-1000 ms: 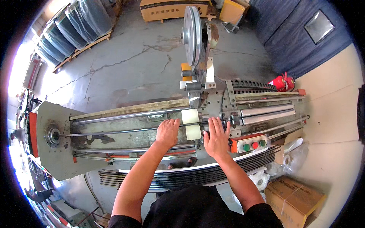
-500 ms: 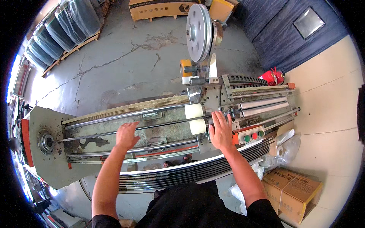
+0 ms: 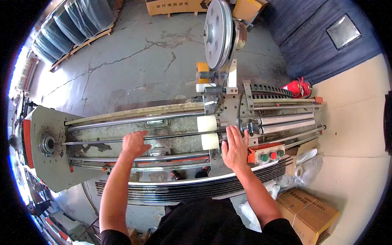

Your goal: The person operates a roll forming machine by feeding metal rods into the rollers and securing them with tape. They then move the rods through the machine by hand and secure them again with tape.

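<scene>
The rod [image 3: 175,136] has slid right, its left end clear of the chuck [image 3: 48,144]; left hand [image 3: 134,143] seems to grip it, right hand [image 3: 235,150] (fingers straight, grip hidden) lies beside the cream rollers [image 3: 207,123]. Uneven support could tip it.

Red extinguishers [image 3: 293,87] stand near a curtain [image 3: 307,41]; rolls [image 3: 68,27] line a pallet [image 3: 83,47].

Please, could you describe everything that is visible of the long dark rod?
The rod is long, thin, straight, dark and slightly shiny; its material is unclear. It runs left to right, its left end near the round hub, and passes between two pale rollers. The left hand covers part of it, apparently touching; its right end is unclear beside the right hand.
</scene>
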`<action>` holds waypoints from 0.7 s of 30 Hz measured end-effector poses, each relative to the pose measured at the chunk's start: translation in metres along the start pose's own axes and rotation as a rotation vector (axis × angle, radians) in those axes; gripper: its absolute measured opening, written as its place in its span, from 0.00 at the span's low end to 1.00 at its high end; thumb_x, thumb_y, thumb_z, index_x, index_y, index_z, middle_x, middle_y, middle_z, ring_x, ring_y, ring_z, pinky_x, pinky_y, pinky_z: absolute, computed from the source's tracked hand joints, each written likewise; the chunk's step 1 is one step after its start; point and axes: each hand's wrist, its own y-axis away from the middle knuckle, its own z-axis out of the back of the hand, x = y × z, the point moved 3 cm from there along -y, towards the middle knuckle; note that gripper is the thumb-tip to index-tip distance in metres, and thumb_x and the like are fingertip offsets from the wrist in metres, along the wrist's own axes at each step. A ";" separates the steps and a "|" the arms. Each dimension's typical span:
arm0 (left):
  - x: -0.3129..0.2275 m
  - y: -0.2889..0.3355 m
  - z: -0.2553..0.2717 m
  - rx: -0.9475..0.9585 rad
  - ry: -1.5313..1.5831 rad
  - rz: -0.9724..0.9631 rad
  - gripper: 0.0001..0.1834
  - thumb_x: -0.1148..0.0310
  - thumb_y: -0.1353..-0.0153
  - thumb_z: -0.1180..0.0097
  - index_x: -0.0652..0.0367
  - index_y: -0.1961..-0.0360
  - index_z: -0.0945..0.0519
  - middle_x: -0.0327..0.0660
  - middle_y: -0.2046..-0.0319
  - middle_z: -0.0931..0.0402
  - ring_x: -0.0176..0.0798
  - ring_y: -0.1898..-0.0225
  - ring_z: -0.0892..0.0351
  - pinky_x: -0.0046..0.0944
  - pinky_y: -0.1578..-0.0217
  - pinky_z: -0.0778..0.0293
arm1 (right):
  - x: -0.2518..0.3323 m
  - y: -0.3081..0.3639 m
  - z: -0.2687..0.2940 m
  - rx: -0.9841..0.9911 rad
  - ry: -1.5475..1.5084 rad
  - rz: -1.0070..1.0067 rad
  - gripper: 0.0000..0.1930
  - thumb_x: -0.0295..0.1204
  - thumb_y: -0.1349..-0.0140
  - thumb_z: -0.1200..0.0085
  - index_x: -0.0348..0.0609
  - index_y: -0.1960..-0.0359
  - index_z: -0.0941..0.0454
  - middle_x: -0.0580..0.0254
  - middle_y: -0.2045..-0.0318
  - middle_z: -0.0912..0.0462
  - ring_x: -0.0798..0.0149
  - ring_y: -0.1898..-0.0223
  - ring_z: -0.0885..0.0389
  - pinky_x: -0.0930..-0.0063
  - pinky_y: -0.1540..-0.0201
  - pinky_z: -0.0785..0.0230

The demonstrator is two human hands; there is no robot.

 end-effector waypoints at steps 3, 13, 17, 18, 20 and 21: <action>-0.062 -0.004 0.005 -0.019 0.033 -0.092 0.40 0.49 0.43 0.24 0.45 0.29 0.20 0.44 0.41 0.13 0.53 0.43 0.12 0.53 0.42 0.17 | -0.003 0.006 0.000 0.018 0.019 0.001 0.31 0.36 0.26 0.45 0.33 0.25 0.31 0.44 0.27 0.26 0.45 0.22 0.34 0.35 0.16 0.60; -0.115 0.000 -0.004 -0.243 0.118 -0.282 0.40 0.55 0.42 0.24 0.54 0.30 0.23 0.46 0.39 0.16 0.50 0.33 0.20 0.51 0.23 0.36 | -0.067 -0.127 -0.071 0.106 -0.820 -0.348 0.27 0.48 0.23 0.40 0.32 0.42 0.16 0.52 0.58 0.08 0.53 0.55 0.09 0.61 0.46 0.19; -0.058 -0.001 -0.017 -0.209 0.101 -0.121 0.40 0.54 0.42 0.24 0.52 0.29 0.22 0.46 0.36 0.16 0.51 0.32 0.20 0.52 0.23 0.36 | -0.043 -0.161 -0.083 0.505 -0.859 -0.540 0.27 0.50 0.27 0.35 0.33 0.49 0.12 0.54 0.64 0.09 0.59 0.63 0.11 0.61 0.56 0.20; -0.048 -0.002 -0.016 -0.200 0.093 -0.094 0.40 0.54 0.42 0.24 0.52 0.29 0.22 0.46 0.36 0.16 0.51 0.32 0.20 0.52 0.23 0.35 | -0.050 -0.159 -0.098 0.485 -0.868 -0.512 0.26 0.51 0.28 0.34 0.33 0.51 0.12 0.55 0.66 0.09 0.60 0.65 0.12 0.61 0.58 0.21; -0.033 -0.004 -0.013 -0.210 0.088 -0.057 0.40 0.55 0.42 0.23 0.53 0.30 0.21 0.45 0.38 0.15 0.52 0.34 0.19 0.53 0.26 0.31 | -0.055 -0.156 -0.116 0.428 -0.898 -0.472 0.25 0.50 0.30 0.32 0.34 0.57 0.12 0.56 0.68 0.10 0.63 0.66 0.13 0.62 0.61 0.23; -0.031 -0.004 -0.012 -0.184 0.101 -0.043 0.39 0.55 0.43 0.23 0.53 0.30 0.21 0.45 0.39 0.15 0.53 0.35 0.18 0.53 0.28 0.30 | -0.057 -0.155 -0.120 0.487 -0.917 -0.499 0.25 0.48 0.29 0.32 0.33 0.51 0.14 0.55 0.61 0.10 0.63 0.60 0.13 0.64 0.57 0.22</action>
